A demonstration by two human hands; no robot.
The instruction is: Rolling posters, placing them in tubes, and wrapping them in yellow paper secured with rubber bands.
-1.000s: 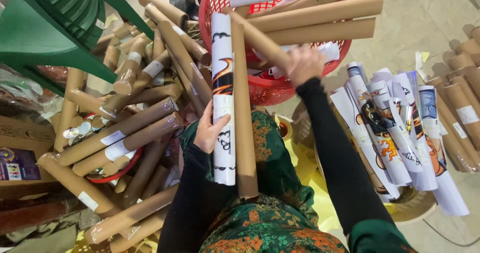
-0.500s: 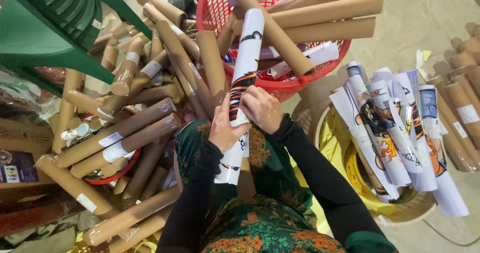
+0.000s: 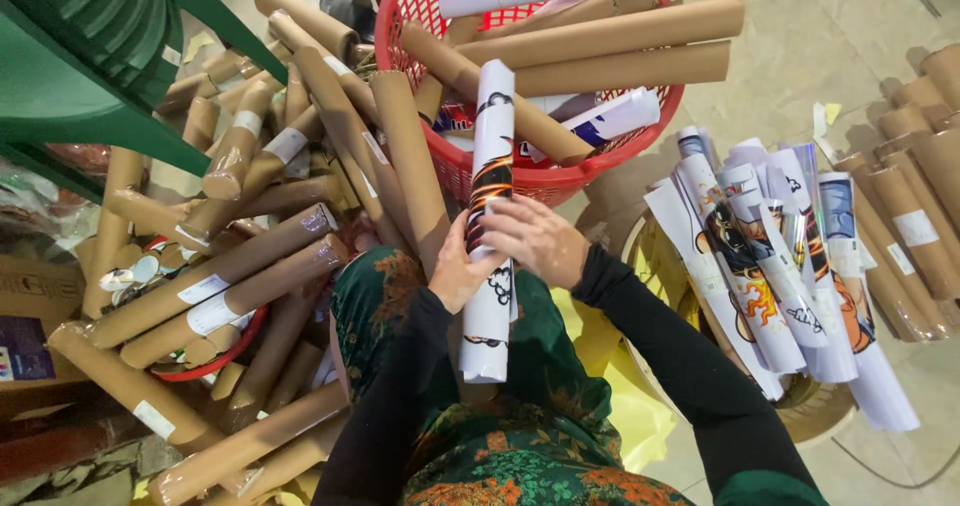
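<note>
Both my hands grip a rolled white poster (image 3: 491,156) with black and orange print, held upright over my lap. My left hand (image 3: 457,269) wraps its lower middle from the left. My right hand (image 3: 537,240) closes on it from the right at about the same height. The roll's top end leans against the red plastic basket (image 3: 452,171). My sleeves are black and my lap is covered by green patterned cloth.
The red basket holds long brown cardboard tubes (image 3: 610,34) and more rolled posters. A heap of cardboard tubes (image 3: 235,276) lies at the left beside a green plastic chair (image 3: 70,76). Several rolled posters (image 3: 770,276) rest on a round yellow basket at the right. More tubes (image 3: 915,196) lie far right.
A second ago my right hand reached into the red basket while the left held the poster beside a brown tube. Now both hands grip the poster, and its top has tilted right.
</note>
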